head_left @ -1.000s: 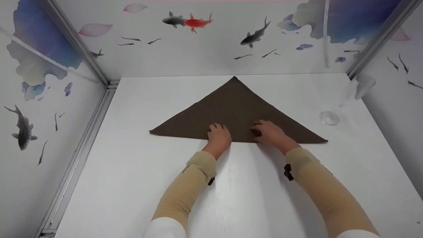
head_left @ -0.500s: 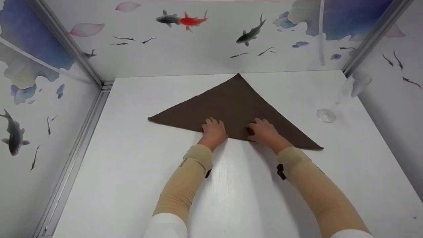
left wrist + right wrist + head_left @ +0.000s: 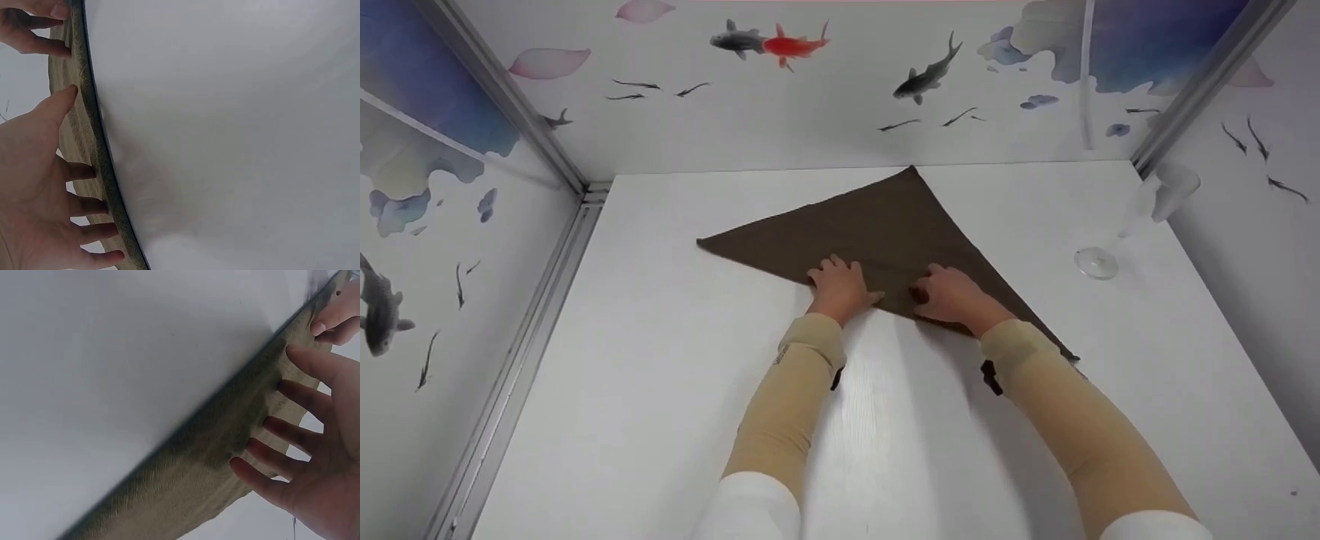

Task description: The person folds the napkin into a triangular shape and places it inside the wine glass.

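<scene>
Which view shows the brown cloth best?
The head view: all three corners of the brown cloth are in frame, though the left hand and right hand hide parts. Each wrist view shows only a strip, up close, without its full outline.

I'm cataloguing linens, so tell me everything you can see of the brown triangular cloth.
The dark brown triangular cloth looks like woven fabric, with slight ripples in the wrist views. It lies spread on the white tabletop, its longest edge nearest the person and slanting down to the right. One corner points to the table's far edge, another left, the third near the right sleeve. The left hand and right hand touch it along the longest edge.
</scene>
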A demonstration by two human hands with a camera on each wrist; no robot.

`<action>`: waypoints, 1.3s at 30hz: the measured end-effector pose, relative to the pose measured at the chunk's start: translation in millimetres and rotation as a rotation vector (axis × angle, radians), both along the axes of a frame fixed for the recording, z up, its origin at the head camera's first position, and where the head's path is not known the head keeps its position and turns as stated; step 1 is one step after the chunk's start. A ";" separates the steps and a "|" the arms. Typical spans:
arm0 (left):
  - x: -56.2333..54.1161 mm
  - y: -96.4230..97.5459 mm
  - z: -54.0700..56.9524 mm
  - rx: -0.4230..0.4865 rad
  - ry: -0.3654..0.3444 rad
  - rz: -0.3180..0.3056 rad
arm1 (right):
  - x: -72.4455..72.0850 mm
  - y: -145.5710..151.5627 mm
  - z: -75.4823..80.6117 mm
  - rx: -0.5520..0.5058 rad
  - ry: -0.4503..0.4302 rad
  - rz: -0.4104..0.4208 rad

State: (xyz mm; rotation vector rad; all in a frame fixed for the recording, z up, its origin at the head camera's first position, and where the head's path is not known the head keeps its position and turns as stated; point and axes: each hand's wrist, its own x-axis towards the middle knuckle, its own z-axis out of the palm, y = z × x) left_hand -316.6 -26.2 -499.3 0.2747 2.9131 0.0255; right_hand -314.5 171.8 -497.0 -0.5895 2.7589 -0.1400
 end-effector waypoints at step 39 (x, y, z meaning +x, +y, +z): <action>-20.9 -29.1 -4.0 -0.120 0.013 -0.066 | 1.8 62.6 7.6 0.035 -0.060 0.238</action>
